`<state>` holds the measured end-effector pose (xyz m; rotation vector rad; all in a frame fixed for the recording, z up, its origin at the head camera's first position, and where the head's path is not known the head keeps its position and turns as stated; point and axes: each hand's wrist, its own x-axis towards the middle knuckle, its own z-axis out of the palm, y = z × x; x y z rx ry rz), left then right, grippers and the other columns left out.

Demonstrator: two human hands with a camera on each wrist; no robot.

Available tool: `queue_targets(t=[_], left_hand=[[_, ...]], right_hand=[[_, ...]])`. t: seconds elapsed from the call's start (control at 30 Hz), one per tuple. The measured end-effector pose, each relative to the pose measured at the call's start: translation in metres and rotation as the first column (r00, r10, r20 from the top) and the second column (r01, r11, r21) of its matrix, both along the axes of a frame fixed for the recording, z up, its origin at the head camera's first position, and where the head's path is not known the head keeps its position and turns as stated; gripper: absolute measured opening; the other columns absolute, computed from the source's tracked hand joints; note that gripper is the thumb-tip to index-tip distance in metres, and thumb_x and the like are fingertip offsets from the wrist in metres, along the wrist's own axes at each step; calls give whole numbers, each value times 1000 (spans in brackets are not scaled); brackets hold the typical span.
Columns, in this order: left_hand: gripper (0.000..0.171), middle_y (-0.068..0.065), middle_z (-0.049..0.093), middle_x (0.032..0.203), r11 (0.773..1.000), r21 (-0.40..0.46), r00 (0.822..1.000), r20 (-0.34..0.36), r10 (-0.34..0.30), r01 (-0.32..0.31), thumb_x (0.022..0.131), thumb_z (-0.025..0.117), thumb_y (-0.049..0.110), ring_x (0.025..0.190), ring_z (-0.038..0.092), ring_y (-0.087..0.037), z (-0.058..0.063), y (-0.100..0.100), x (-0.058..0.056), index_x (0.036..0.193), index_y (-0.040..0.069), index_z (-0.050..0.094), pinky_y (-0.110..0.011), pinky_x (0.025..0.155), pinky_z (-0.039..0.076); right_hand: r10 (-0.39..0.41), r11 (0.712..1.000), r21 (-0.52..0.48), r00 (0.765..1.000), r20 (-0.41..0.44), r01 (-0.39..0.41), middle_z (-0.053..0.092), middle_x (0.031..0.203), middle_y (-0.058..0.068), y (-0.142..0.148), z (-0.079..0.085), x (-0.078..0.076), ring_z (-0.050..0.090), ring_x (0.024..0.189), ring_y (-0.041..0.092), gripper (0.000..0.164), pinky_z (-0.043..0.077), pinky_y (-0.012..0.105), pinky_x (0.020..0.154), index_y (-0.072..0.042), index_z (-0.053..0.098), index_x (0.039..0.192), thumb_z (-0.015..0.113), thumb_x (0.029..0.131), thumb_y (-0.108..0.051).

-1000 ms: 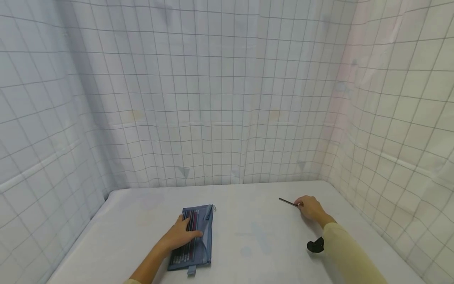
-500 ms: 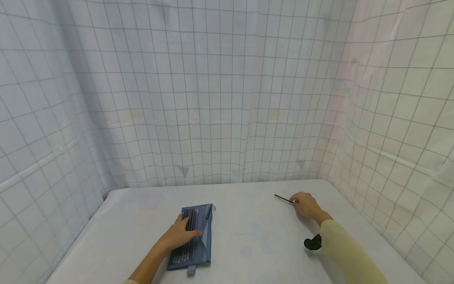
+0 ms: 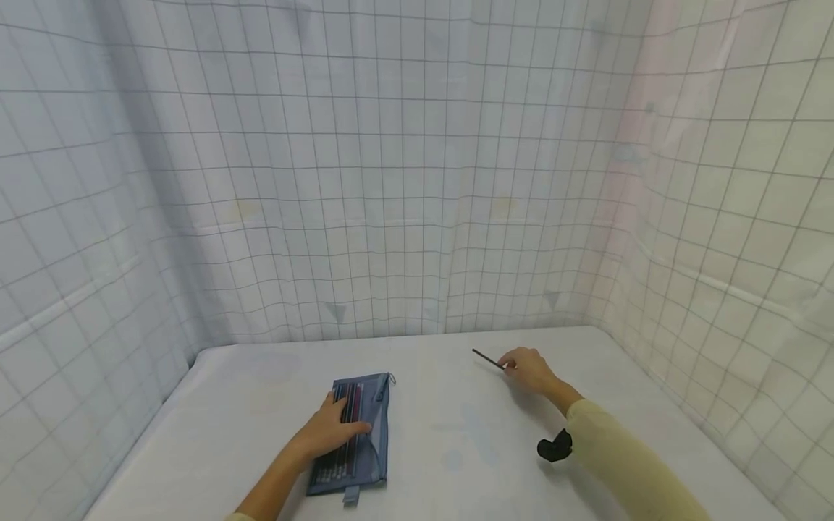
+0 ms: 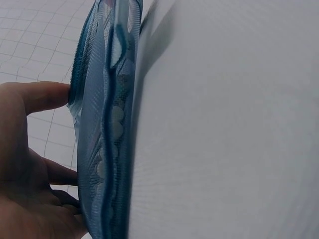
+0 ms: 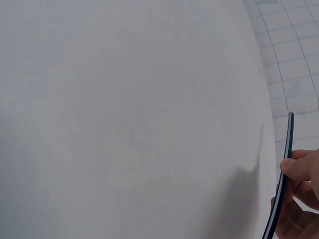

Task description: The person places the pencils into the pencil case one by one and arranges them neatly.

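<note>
A blue zippered mesh pencil pouch (image 3: 374, 434) lies flat on the table's left half, several pencils showing through its mesh. My left hand (image 3: 329, 432) rests on it with thumb and fingers spread. In the left wrist view, the thumb and fingertips of the left hand (image 4: 35, 164) touch the pouch (image 4: 102, 134), and round pale pencil ends show inside. Over the right half, my right hand (image 3: 529, 369) pinches a thin dark pencil (image 3: 487, 358) that points up and left. The right wrist view has the pencil (image 5: 286, 144) between thumb and fingers of the right hand (image 5: 301, 184).
A white cloth covers the table (image 3: 449, 405). Gridded white curtains (image 3: 391, 181) hang behind it and along both sides. A small black object (image 3: 555, 446) is beside the right sleeve (image 3: 625, 456).
My right hand has moved left across the table, carrying the pencil closer to the pouch. The left hand stays in place on the pouch.
</note>
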<state>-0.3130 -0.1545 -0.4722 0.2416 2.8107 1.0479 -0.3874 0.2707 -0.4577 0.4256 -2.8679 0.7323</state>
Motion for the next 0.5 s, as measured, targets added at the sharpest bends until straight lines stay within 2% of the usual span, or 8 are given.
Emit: queue_targets(t=[0.33,0.5], left_hand=[[97,-49,16,154,1000,-8,1000,-7,1,-1,88,75,47,139,28,-66,-2,0,-1,146,-21,38,-71,109,30],[97,-49,16,155,1000,-19,1000,-10,3,-3,88,76,48,139,28,-65,-1,1,-1,146,-21,38,-71,110,29]], right_hand=[[-5,1000,3,1000,21,5,70,97,4,-28,1,3,63,88,20,16,54,41,77,-5,80,106,72,92,-2],[15,999,-48,997,72,-12,70,96,3,-36,2,8,63,87,18,16,54,37,74,-4,80,107,72,93,-2]])
